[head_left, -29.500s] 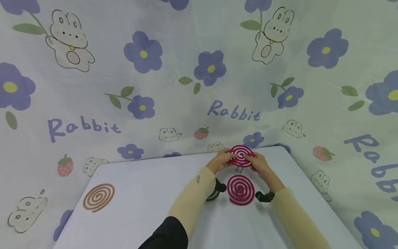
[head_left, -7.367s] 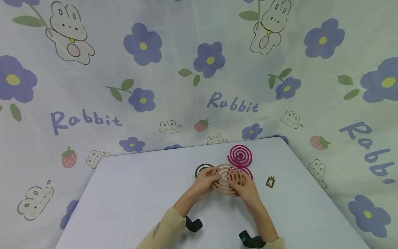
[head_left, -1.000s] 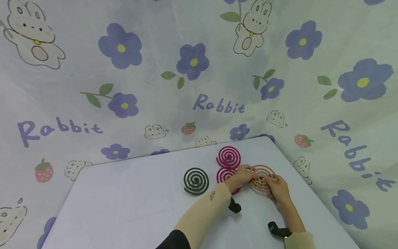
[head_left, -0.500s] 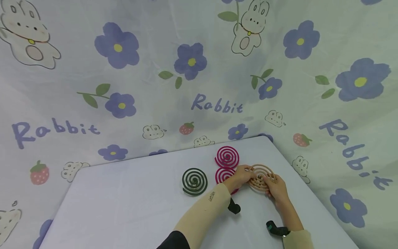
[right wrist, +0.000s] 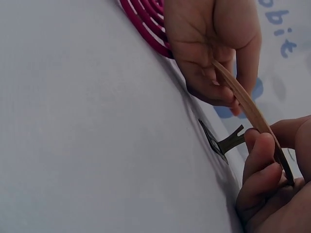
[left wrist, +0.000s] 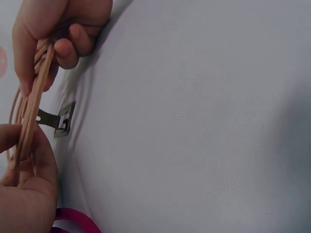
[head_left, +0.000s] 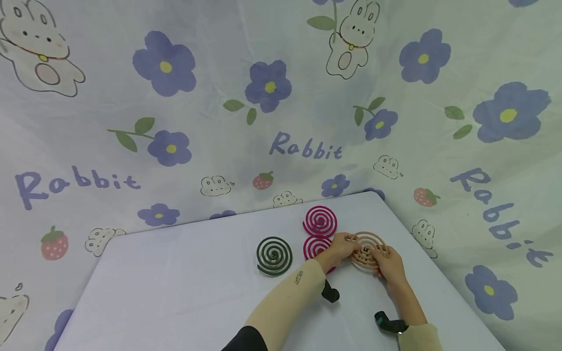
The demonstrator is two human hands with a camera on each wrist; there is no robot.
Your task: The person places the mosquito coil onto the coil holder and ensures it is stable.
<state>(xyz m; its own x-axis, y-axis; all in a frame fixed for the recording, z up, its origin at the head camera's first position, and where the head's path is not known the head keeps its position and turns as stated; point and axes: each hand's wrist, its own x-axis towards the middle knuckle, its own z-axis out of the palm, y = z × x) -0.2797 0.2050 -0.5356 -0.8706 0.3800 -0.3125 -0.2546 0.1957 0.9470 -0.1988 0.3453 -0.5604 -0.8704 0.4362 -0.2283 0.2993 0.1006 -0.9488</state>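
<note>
Both hands hold a tan mosquito coil [head_left: 368, 240] at the right of the white table. My left hand [head_left: 344, 247] pinches its left side, my right hand [head_left: 392, 267] its right side. In the left wrist view the coil [left wrist: 36, 104] is seen edge-on, raised off the tabletop. Beneath it, a small metal coil stand [right wrist: 214, 141] has its prong upright towards the coil's centre; I cannot tell whether they touch. Two magenta coils lie nearby, the farther one [head_left: 319, 222] in full view, the nearer one [head_left: 313, 246] partly behind my left forearm.
A dark green coil [head_left: 274, 256] sits left of the magenta ones. The white table [head_left: 175, 282] ends at a patterned cloth backdrop [head_left: 237, 122]. Black wrist devices, such as the right one [head_left: 388, 322], stick out inward from both wrists.
The tan coil lay at the far left 29.5 seconds ago. Later both hands held it near the middle; now it is farther right, over the stand. Over the last second the hands barely move.
</note>
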